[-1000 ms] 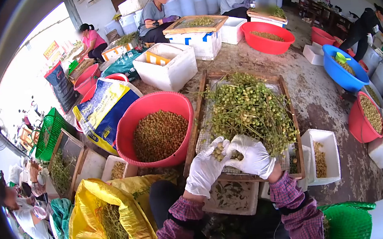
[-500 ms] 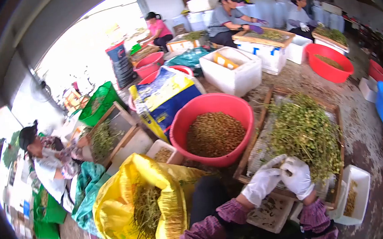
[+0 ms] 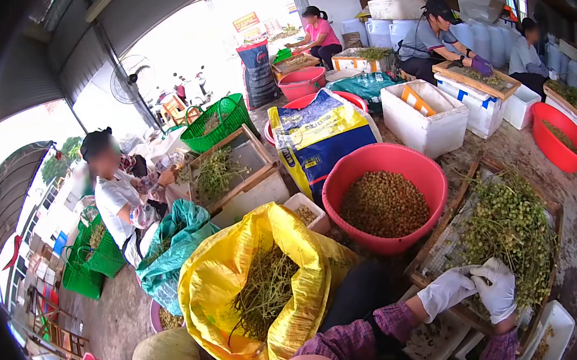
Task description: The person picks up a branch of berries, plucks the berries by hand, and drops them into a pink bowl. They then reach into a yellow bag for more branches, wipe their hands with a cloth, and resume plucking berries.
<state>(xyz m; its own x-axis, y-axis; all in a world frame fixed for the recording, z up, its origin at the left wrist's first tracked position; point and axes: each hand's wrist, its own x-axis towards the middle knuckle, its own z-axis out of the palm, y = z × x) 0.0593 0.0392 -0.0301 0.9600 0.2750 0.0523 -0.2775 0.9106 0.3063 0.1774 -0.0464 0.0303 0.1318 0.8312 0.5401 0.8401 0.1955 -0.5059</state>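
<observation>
My left hand (image 3: 447, 293) and my right hand (image 3: 495, 289), both in white gloves, meet at the near edge of a wood-framed mesh tray (image 3: 444, 251). Their fingers are closed and the fingertips touch; what they pinch, if anything, is too small to make out. A heap of green stems with small round fruits (image 3: 508, 231) covers much of the tray, right beside my right hand. A red tub (image 3: 437, 192) of loose brownish round fruits (image 3: 383, 201) stands just beyond the tray.
To the left, a yellow sack (image 3: 202, 294) holds bare stems (image 3: 265, 291). White boxes (image 3: 432, 340) lie under the tray's near side. A person in a white shirt (image 3: 118, 198) works at another tray on the left; other people work at the back among tubs and foam boxes.
My view has swung to the left, so everything sits further right in the picture. My hands stay together at the tray's near edge, fingertips still touching.
</observation>
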